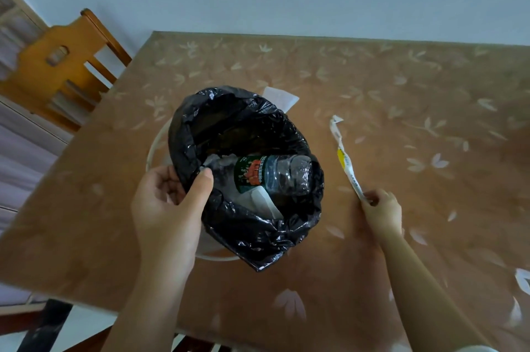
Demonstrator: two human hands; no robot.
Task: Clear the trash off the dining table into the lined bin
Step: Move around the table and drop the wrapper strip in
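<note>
A white bin [156, 147] lined with a black bag [258, 234] sits on the brown flowered dining table [372, 87]. Inside lie a clear plastic bottle [281, 173] with a green label and some white paper. My left hand [169, 208] grips the near-left edge of the black liner, thumb inside. To the right of the bin, my right hand [383, 212] pinches the near end of a long white and yellow wrapper [345, 158] that lies on the table. A white paper piece [282, 97] shows behind the bin.
A wooden chair [61, 67] stands at the table's far left corner. A white scrap [523, 280] lies at the right edge of view. A wall runs behind the table. Dark chair parts show under the near edge.
</note>
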